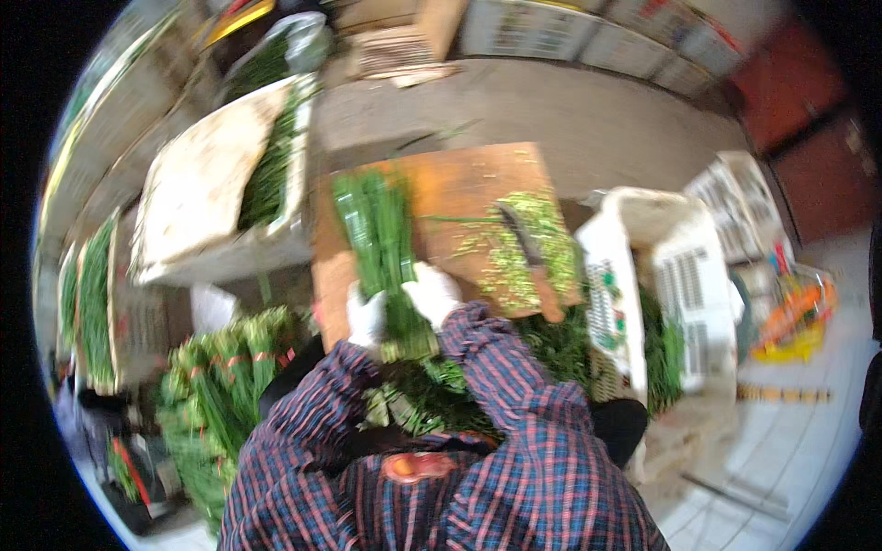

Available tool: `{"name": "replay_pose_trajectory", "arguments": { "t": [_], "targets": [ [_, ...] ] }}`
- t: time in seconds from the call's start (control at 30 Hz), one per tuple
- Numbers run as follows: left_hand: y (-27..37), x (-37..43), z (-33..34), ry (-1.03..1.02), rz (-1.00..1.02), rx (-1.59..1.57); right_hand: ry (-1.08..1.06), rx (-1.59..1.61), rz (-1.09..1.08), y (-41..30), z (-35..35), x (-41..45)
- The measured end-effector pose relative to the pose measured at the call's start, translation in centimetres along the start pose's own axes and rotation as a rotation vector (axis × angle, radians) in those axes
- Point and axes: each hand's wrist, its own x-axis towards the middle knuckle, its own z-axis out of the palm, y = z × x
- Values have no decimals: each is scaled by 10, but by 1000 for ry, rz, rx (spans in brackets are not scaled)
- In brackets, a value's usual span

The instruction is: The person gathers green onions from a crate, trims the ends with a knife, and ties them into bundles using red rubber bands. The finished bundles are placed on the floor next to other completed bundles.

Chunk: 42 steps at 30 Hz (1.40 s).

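My left hand (366,315), in a white glove, grips the left side of a bunch of long green leafy stalks, perhaps garlic chives (379,234), near its cut end. On the other side of the same bunch is my right hand (433,295), also gloved in white and closed around it. The bunch lies on a wooden board (468,172), its green tips pointing away from me. To its right, a knife with a wooden handle (544,293) rests on a pile of chopped pale-green ends (496,275). A single green stalk lies near the blade.
Tied green bundles (234,365) stand at my lower left. Beyond them is a white foam box (207,255) of greens, partly covered. A white plastic crate (696,275) stands at the right, near orange and yellow bags (796,324). Loose greens (448,406) lie below the board.
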Motion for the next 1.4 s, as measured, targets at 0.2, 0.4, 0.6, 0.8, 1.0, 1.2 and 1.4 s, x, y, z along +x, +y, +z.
{"name": "replay_pose_trajectory", "arguments": {
  "t": [0.2,0.4,0.6,0.8,1.0,1.2,1.4],
  "targets": [
    [2,-15,-12,-65,447,688,22,-92,-76,-6,-60,-12],
    [4,-24,-9,-90,691,998,-18,-67,-89,-34,-68,-76],
    [4,-25,-3,-101,608,954,-66,-297,-25,-37,-7,-86],
    [1,-26,11,-103,516,1117,46,-169,38,-23,8,-85],
    [-5,-25,7,-103,477,1140,101,-10,-200,-10,18,-110],
    [-10,-15,1,-136,595,1208,-602,-248,-593,10,-30,-188],
    [23,-16,-26,-153,434,1319,-668,-178,-129,53,-222,-200]
  ]
}}
